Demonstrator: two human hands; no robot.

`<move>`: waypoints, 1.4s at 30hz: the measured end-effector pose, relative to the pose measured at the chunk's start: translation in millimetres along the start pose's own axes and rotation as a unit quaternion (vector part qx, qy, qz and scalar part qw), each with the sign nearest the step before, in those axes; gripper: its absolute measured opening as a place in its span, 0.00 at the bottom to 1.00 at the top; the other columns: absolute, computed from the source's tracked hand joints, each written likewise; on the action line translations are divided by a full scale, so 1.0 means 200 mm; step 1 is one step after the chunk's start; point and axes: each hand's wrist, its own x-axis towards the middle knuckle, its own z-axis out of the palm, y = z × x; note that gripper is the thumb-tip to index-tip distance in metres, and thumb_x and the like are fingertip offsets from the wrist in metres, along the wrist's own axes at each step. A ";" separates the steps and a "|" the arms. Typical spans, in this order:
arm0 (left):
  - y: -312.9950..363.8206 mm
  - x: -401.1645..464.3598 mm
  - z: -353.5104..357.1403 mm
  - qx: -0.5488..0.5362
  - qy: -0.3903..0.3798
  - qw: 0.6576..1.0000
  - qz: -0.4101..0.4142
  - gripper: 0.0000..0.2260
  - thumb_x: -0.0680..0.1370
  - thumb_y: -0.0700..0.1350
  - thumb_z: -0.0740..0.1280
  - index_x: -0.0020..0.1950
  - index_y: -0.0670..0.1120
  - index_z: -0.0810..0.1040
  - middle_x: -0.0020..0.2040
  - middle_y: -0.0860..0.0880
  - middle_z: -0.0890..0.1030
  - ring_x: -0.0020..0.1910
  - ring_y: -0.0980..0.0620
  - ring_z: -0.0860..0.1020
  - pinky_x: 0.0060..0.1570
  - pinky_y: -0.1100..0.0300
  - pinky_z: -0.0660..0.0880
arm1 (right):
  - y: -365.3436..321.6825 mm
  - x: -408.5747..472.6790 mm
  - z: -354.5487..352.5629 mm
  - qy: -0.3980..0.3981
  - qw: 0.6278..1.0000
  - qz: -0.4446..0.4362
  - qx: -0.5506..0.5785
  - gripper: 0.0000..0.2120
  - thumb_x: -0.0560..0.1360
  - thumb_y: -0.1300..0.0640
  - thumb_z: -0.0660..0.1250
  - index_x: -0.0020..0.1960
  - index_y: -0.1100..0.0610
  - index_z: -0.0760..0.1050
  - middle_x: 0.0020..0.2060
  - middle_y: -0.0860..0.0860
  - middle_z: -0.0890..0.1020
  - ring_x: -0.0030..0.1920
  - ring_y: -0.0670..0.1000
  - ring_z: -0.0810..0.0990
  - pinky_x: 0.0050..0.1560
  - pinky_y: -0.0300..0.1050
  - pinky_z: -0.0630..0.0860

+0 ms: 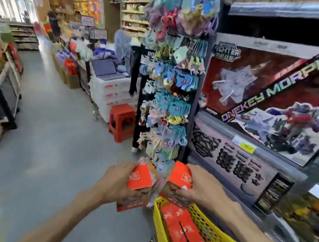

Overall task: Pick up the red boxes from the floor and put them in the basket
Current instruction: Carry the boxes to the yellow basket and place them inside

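Above the basket — two boxes in hand
Left hand [117,182] grips one red box [139,179], right hand [196,187] another [181,178] — over the yellow basket [161,236], already holding boxes; next, probably lowering both into free space.

Bright daylight is pouring in through a window [11,1] far ahead and left of the two grips, washing out its panes. The floor [48,146] is showing soft glare. Everything is smearing with motion blur, and straight lines are bending at the edges.
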 end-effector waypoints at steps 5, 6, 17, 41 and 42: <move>-0.10 0.54 0.12 0.009 -0.058 0.995 0.075 0.44 0.63 0.69 0.68 0.75 0.52 0.62 0.68 0.50 0.73 0.64 0.46 0.72 0.62 0.49 0.68 | 0.21 0.22 0.10 -0.006 0.995 0.095 -0.002 0.44 0.63 0.29 0.68 0.71 0.51 0.64 0.63 0.51 0.76 0.64 0.54 0.74 0.59 0.51 0.73; -0.10 0.65 0.14 0.016 -0.068 0.993 0.096 0.44 0.63 0.68 0.68 0.74 0.51 0.63 0.68 0.49 0.73 0.65 0.46 0.72 0.63 0.49 0.67 | 0.25 0.24 0.11 -0.011 0.993 0.118 -0.003 0.45 0.63 0.28 0.68 0.71 0.51 0.63 0.64 0.51 0.75 0.64 0.55 0.74 0.60 0.51 0.73; 0.10 1.52 0.85 0.044 -0.214 0.926 0.306 0.44 0.63 0.74 0.67 0.71 0.50 0.64 0.64 0.49 0.73 0.62 0.45 0.72 0.61 0.47 0.68 | 0.56 0.16 0.41 -0.016 0.922 0.387 0.017 0.48 0.65 0.27 0.67 0.75 0.53 0.60 0.68 0.52 0.71 0.69 0.55 0.69 0.67 0.50 0.67; -0.09 1.84 2.47 0.057 -0.359 0.810 0.460 0.46 0.61 0.57 0.79 0.74 0.53 0.62 0.65 0.52 0.71 0.63 0.46 0.70 0.59 0.53 0.60 | 0.73 -0.01 1.70 -0.037 0.792 0.606 0.057 0.47 0.57 0.30 0.74 0.68 0.53 0.68 0.56 0.50 0.79 0.56 0.55 0.79 0.59 0.54 0.78; -0.05 1.84 2.41 0.047 -0.366 0.806 0.463 0.46 0.61 0.57 0.79 0.74 0.53 0.62 0.65 0.52 0.71 0.63 0.47 0.70 0.60 0.52 0.62 | 0.74 0.01 1.72 -0.039 0.794 0.604 0.054 0.47 0.57 0.30 0.75 0.68 0.53 0.68 0.56 0.50 0.79 0.56 0.55 0.80 0.58 0.54 0.78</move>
